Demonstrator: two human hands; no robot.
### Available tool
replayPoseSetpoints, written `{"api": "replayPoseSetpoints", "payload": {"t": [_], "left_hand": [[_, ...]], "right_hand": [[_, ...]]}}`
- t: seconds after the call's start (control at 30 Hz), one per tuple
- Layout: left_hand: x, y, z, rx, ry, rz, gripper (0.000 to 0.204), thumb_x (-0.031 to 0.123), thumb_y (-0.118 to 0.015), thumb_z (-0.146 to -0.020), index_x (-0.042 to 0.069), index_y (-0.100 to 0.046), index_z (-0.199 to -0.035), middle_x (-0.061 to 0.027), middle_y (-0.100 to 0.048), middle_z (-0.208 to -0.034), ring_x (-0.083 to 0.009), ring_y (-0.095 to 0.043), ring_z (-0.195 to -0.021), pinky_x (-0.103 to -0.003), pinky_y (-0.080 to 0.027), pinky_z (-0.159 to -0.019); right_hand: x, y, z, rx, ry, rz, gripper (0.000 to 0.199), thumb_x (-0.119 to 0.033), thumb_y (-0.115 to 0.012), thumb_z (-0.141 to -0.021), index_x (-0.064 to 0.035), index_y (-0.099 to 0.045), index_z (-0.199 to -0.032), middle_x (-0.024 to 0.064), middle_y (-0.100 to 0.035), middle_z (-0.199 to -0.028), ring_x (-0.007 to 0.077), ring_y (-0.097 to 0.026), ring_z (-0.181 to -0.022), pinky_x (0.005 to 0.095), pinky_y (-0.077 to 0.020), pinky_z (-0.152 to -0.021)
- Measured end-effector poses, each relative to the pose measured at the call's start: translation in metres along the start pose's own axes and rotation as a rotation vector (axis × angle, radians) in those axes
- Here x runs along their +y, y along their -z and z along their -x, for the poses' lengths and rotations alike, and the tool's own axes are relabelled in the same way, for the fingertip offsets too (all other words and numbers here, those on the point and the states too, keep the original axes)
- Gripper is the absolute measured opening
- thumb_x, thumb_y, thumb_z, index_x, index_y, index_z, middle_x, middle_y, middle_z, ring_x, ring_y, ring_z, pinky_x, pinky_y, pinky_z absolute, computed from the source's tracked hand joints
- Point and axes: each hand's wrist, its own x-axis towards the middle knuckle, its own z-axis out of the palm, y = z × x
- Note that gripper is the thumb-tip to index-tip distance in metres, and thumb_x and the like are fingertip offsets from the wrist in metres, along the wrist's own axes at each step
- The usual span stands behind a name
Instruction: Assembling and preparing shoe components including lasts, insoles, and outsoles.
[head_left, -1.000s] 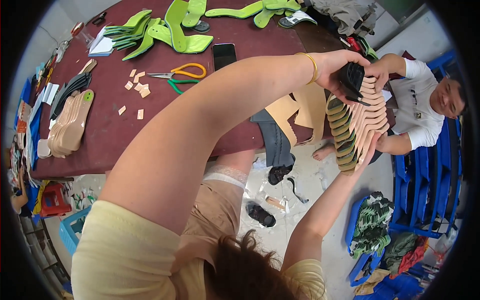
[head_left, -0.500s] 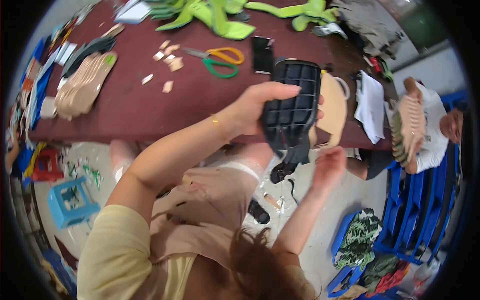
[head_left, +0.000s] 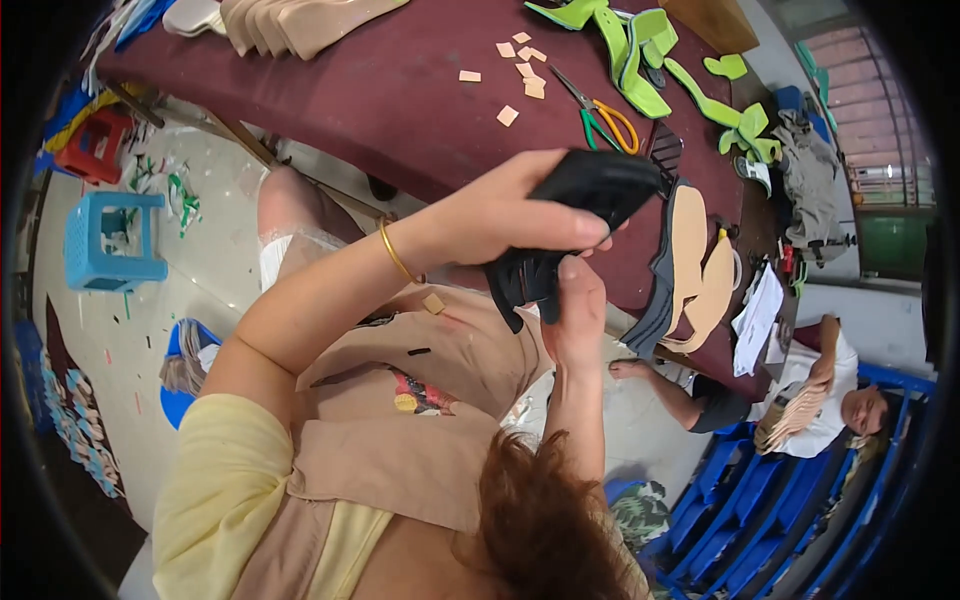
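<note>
A black shoe sole (head_left: 600, 185) is held over the near edge of the maroon table, tilted so its gridded hollow is out of sight. My left hand (head_left: 530, 215) wraps round it, with the thumb lying along the near side. At the lower end hang loose black strips (head_left: 522, 285). My right hand (head_left: 577, 310) is closed at that end, its thumb pressed up against the black material; its other fingers are mostly hidden. Just right of the sole, tan insole-shaped pieces (head_left: 712, 290) and a dark grey strip (head_left: 655, 290) lie at the table's edge.
On the maroon table (head_left: 400, 100) lie scissors (head_left: 600, 115), small tan scraps (head_left: 525, 68), tan insoles (head_left: 290, 25) and lime-green pieces (head_left: 630, 65). A co-worker (head_left: 815, 385) at the right holds stacked tan pieces. A blue stool (head_left: 115, 240) stands on the floor at the left.
My right hand has come up from below to grip the sole's lower end. The sole has tipped over, hiding its grid. The whole view has turned, shifting the table toward the upper right.
</note>
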Motion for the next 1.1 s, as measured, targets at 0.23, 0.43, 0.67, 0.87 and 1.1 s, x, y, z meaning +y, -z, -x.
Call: {"api": "replayPoseSetpoints", "payload": {"t": [0.23,0.43,0.67,0.87,1.1], "left_hand": [[0.000,0.008,0.005,-0.016,-0.009,-0.295,0.063,0.018,-0.066,-0.077,0.000,-0.044,-0.133,-0.0070,-0.059,-0.102,-0.0125,-0.055,-0.091,-0.027,-0.046,-0.081],[-0.006,0.024,-0.003,-0.033,-0.119,-0.567,0.062,0.016,-0.066,-0.077,0.001,-0.045,-0.133,-0.0060,-0.059,-0.098,-0.0116,-0.054,-0.088,-0.026,-0.046,-0.077],[-0.014,0.044,-0.001,0.066,0.120,0.009,0.037,0.016,-0.063,-0.080,-0.001,-0.057,-0.112,-0.0045,-0.062,-0.094,-0.0103,-0.058,-0.083,-0.025,-0.047,-0.075],[-0.031,0.054,0.003,0.066,0.118,0.031,0.042,0.009,-0.056,-0.080,-0.001,-0.052,-0.120,-0.0057,-0.062,-0.102,-0.0105,-0.059,-0.088,-0.027,-0.049,-0.081],[-0.059,0.036,-0.008,0.436,-0.099,-0.453,0.035,0.016,-0.063,-0.087,-0.001,-0.052,-0.116,-0.0058,-0.062,-0.100,-0.0099,-0.058,-0.090,-0.027,-0.049,-0.079]], "right_hand": [[-0.005,-0.004,-0.008,-0.106,-0.200,0.250,0.037,-0.030,-0.034,-0.101,0.0022,-0.052,-0.104,0.0055,-0.056,-0.077,0.0143,-0.056,-0.066,0.0293,-0.0477,-0.063],[0.000,0.000,-0.010,-0.166,-0.396,-0.183,0.029,-0.026,-0.038,-0.100,0.0001,-0.048,-0.109,0.0049,-0.049,-0.078,0.0132,-0.051,-0.066,0.0336,-0.0476,-0.064],[-0.002,-0.011,0.005,-0.139,-0.359,0.045,0.030,-0.029,-0.047,-0.097,-0.0016,-0.047,-0.110,0.0048,-0.052,-0.092,0.0105,-0.049,-0.076,0.0288,-0.0434,-0.070],[0.000,-0.002,-0.018,0.008,-0.152,0.002,0.059,-0.049,-0.038,-0.097,-0.0001,-0.042,-0.129,0.0082,-0.051,-0.125,0.0184,-0.050,-0.112,0.0333,-0.0381,-0.093],[0.039,-0.002,-0.028,0.392,0.128,0.218,0.039,-0.035,-0.042,-0.099,-0.0006,-0.055,-0.113,0.0040,-0.061,-0.097,0.0117,-0.058,-0.083,0.0267,-0.0467,-0.075]]}}
